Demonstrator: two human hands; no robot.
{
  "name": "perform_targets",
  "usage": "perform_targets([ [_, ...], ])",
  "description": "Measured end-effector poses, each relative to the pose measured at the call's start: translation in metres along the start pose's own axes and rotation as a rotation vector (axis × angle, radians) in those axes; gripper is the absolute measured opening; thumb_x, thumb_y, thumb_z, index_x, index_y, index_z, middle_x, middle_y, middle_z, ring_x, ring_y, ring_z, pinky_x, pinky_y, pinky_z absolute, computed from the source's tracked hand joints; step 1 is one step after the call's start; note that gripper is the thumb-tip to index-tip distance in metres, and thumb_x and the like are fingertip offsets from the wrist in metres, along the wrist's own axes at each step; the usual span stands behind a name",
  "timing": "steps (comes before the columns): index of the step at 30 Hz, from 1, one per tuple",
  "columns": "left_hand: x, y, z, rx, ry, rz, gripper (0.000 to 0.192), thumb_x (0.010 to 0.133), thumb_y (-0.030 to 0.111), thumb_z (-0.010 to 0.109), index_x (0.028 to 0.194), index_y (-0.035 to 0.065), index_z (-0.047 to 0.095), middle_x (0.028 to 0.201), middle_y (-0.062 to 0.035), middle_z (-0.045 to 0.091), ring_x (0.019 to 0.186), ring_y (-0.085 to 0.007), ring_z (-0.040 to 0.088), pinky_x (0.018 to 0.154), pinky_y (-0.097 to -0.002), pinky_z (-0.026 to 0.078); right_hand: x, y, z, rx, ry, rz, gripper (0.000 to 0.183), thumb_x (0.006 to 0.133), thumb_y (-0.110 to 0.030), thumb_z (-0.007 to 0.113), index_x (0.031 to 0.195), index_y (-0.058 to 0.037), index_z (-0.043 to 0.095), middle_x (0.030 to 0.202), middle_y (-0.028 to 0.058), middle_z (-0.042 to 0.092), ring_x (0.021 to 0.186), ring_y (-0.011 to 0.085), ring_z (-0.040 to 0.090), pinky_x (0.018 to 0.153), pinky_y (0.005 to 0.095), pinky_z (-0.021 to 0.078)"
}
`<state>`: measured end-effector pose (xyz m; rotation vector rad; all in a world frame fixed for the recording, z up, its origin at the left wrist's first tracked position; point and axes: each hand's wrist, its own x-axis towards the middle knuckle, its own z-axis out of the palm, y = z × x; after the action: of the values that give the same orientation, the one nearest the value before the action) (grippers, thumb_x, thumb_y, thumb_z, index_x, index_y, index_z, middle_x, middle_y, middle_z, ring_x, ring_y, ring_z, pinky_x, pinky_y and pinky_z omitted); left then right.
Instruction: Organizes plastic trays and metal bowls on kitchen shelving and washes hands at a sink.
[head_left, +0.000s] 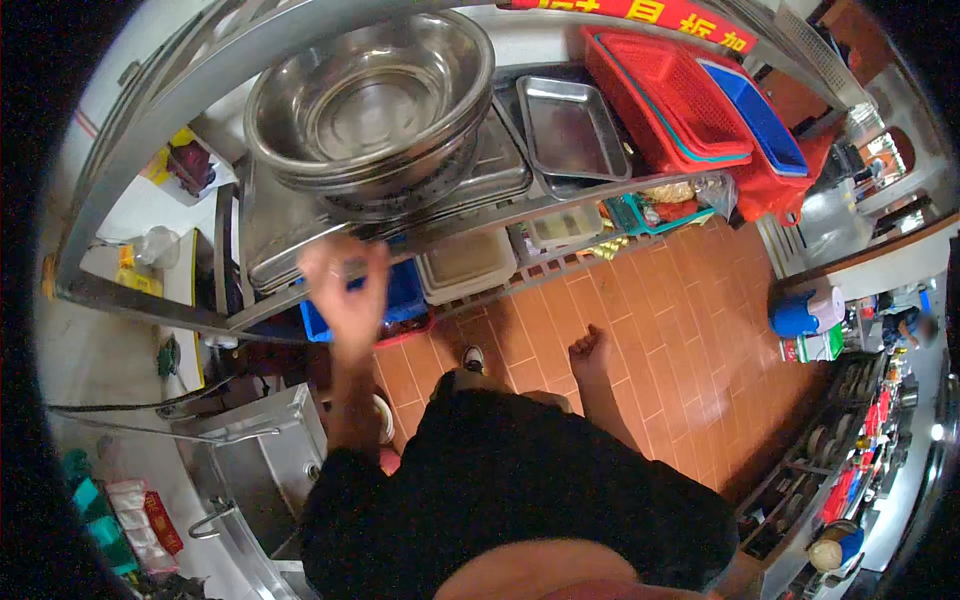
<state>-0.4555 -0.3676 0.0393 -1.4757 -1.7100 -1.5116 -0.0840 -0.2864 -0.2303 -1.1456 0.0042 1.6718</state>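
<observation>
My left hand (343, 289) is raised, blurred, at the front edge of a steel shelf. A gap shows between its thumb and fingers, and I see nothing held in it. Just behind it is a stack of metal trays (281, 217); whether the hand touches them I cannot tell. Nested stainless steel basins (379, 105) rest on the trays. Over the tiled floor hangs my right hand (589, 352), its fingers curled with nothing visible inside, apart from everything around it.
Right of the basins are a shallow metal tray (574, 131), red plastic baskets (664, 97) and a blue basket (757, 120). A lower shelf holds a blue crate (405, 289) and a pale bin (469, 262). A steel sink (281, 442) stands left; a person (904, 326) is far right.
</observation>
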Motion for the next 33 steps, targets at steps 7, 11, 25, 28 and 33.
perform_targets([
  [7, 0.118, -0.052, -0.005, 0.346, -0.641, 0.130, 0.033, 0.072, 0.023, 0.079, 0.095, 0.0023, 0.067, 0.094, -0.0132, 0.069, 0.093, -0.0351, 0.062, 0.087, -0.0422, 0.044, 0.024, -0.023, 0.071, -0.089, -0.128, -0.128, 0.025, 0.091, -0.027, 0.062, 0.106, -0.0084, 0.056, 0.063, -0.0031, 0.041, 0.055, 0.0107, 0.041, 0.053, 0.0265, 0.0360],
  [11, 0.134, -0.046, 0.003, 0.272, -0.668, 0.171, 0.029, 0.075, 0.022, 0.078, 0.093, 0.0005, 0.068, 0.089, -0.0154, 0.069, 0.085, -0.0351, 0.062, 0.081, -0.0400, 0.047, 0.039, -0.016, 0.061, -0.058, -0.078, -0.051, 0.022, 0.089, -0.024, 0.062, 0.104, -0.0080, 0.057, 0.062, -0.0029, 0.039, 0.052, 0.0106, 0.038, 0.051, 0.0257, 0.0341],
  [25, 0.161, -0.101, 0.004, 0.486, 0.015, 0.416, 0.011, 0.083, 0.009, 0.060, 0.086, -0.0003, 0.064, 0.079, -0.0172, 0.064, 0.074, -0.0355, 0.064, 0.069, -0.0412, 0.051, 0.091, -0.048, 0.085, -0.284, -0.237, 0.072, 0.027, 0.091, -0.021, 0.058, 0.111, -0.0040, 0.058, 0.065, -0.0016, 0.045, 0.055, 0.0115, 0.045, 0.050, 0.0252, 0.0390],
  [28, 0.164, -0.116, 0.014, 0.542, 0.227, 0.674, 0.014, 0.084, 0.007, 0.050, 0.084, -0.0009, 0.062, 0.073, -0.0151, 0.063, 0.062, -0.0330, 0.062, 0.057, -0.0406, 0.051, 0.091, -0.047, 0.082, -0.340, -0.212, 0.072, 0.026, 0.090, -0.022, 0.059, 0.109, -0.0029, 0.059, 0.067, 0.0001, 0.048, 0.056, 0.0128, 0.047, 0.052, 0.0267, 0.0399],
  [33, 0.177, -0.076, 0.027, 0.532, 0.341, 0.764, 0.020, 0.087, 0.008, 0.049, 0.086, -0.0039, 0.065, 0.070, -0.0147, 0.065, 0.056, -0.0292, 0.062, 0.050, -0.0366, 0.050, 0.094, -0.045, 0.074, -0.541, -0.144, 0.034, 0.020, 0.090, -0.020, 0.058, 0.098, -0.0024, 0.063, 0.071, 0.0034, 0.056, 0.058, 0.0138, 0.052, 0.051, 0.0274, 0.0417],
])
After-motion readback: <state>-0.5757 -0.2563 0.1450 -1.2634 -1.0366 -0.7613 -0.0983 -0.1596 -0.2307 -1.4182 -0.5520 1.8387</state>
